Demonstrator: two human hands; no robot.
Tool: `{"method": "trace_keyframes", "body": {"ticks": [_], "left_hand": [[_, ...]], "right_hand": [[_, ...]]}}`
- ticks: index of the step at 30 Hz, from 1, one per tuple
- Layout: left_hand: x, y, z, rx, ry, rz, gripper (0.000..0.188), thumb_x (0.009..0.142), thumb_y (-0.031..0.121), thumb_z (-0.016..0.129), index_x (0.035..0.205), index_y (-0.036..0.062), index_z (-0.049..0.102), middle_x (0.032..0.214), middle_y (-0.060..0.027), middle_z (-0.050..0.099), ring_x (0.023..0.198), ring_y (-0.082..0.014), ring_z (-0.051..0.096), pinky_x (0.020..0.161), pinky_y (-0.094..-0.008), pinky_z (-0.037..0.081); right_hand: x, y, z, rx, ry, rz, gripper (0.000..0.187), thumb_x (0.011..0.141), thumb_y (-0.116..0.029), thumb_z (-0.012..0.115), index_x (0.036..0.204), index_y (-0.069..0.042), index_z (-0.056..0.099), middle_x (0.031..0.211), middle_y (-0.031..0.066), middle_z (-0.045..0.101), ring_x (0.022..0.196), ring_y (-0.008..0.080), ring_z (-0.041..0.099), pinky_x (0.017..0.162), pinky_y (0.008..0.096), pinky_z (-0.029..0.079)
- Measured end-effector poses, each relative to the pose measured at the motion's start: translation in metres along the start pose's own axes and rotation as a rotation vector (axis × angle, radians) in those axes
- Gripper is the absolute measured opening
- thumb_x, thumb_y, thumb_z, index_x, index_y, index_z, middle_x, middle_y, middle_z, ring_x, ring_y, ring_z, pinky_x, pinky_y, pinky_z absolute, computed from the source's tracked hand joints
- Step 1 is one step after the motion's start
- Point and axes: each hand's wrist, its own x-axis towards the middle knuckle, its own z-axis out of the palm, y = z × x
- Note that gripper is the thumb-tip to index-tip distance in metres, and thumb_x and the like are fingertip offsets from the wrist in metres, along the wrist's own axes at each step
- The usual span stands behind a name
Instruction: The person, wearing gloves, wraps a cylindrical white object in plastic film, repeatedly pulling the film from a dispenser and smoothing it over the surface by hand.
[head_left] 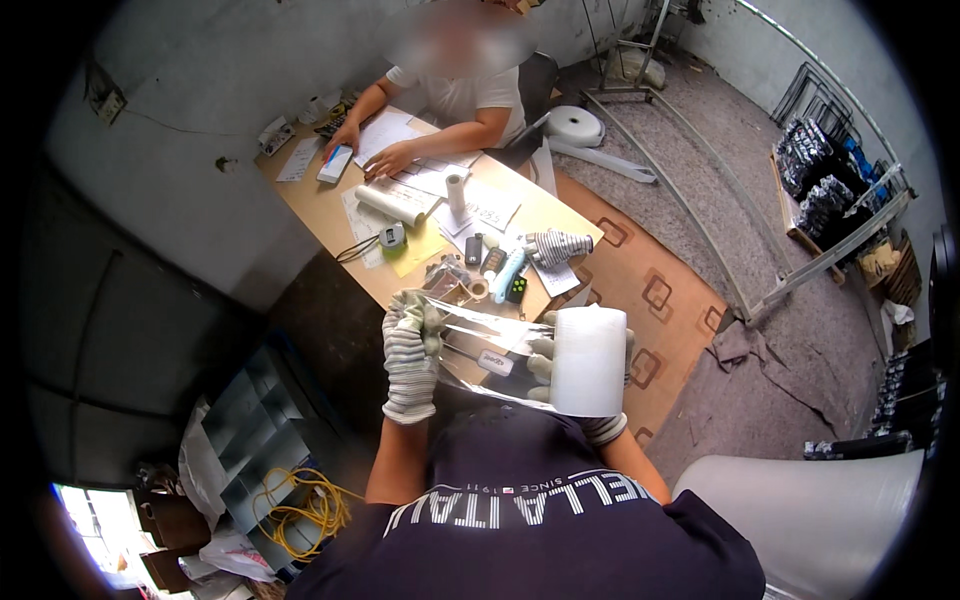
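striped-gloved left hand (408,350) pinching clear plastic film (478,320) | right hand (541,362) gripping white cylindrical roll (590,362) by tan worktop's (303,208) near edge | pull evenly imo

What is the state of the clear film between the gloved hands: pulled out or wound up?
Pulled out: film spans from left hand to white roll.

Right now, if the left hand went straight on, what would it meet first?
Probably the desk, at its near edge short of the yellow sheet; depth is unclear, so the left hand could pass above it.
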Motion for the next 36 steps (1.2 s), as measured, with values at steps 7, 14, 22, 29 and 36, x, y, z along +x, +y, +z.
{"method": "trace_keyframes", "body": {"ticks": [7,14,22,29,36], "left_hand": [[-0.001,0.006,-0.005,-0.029,-0.074,-0.078,0.010,0.092,0.021,0.051,0.095,0.0117,0.055,0.067,0.0073,0.050,0.051,-0.0013,0.045,0.040,-0.0152,0.032],[0.002,-0.001,-0.008,0.009,0.055,-0.044,0.009,0.092,0.019,0.050,0.095,0.0134,0.056,0.070,0.0073,0.052,0.050,-0.0012,0.043,0.041,-0.0157,0.032],[0.007,-0.004,-0.019,0.000,0.087,0.020,0.009,0.090,0.018,0.050,0.095,0.0132,0.056,0.069,0.0075,0.051,0.049,-0.0012,0.042,0.040,-0.0153,0.029],[0.009,-0.002,-0.019,0.041,0.073,0.014,0.010,0.090,0.019,0.050,0.097,0.0136,0.055,0.070,0.0075,0.051,0.049,-0.0007,0.041,0.039,-0.0155,0.028],[0.020,-0.019,-0.030,0.312,0.062,0.237,0.010,0.090,0.020,0.054,0.097,0.0129,0.056,0.070,0.0076,0.051,0.050,0.0005,0.042,0.039,-0.0149,0.029]], "right_hand": [[0.004,0.002,-0.017,0.158,-0.127,-0.045,0.098,0.067,-0.059,0.069,0.134,-0.002,0.027,0.100,0.0083,0.043,0.086,0.0201,0.042,0.073,0.0343,0.040],[0.002,0.002,-0.009,0.136,-0.109,-0.085,0.095,0.067,-0.060,0.068,0.131,-0.001,0.030,0.104,0.0106,0.042,0.088,0.0201,0.041,0.072,0.0357,0.041],[0.003,-0.002,-0.023,0.260,-0.184,-0.060,0.095,0.068,-0.061,0.066,0.132,-0.003,0.028,0.107,0.0134,0.043,0.096,0.0252,0.046,0.077,0.0434,0.043],[0.004,-0.003,-0.021,0.258,-0.188,-0.039,0.095,0.067,-0.059,0.068,0.132,-0.003,0.028,0.105,0.0120,0.043,0.096,0.0249,0.047,0.077,0.0415,0.043],[0.004,-0.003,-0.019,0.251,-0.165,-0.047,0.094,0.067,-0.059,0.068,0.132,-0.003,0.029,0.104,0.0112,0.043,0.095,0.0241,0.046,0.076,0.0403,0.043]]}}
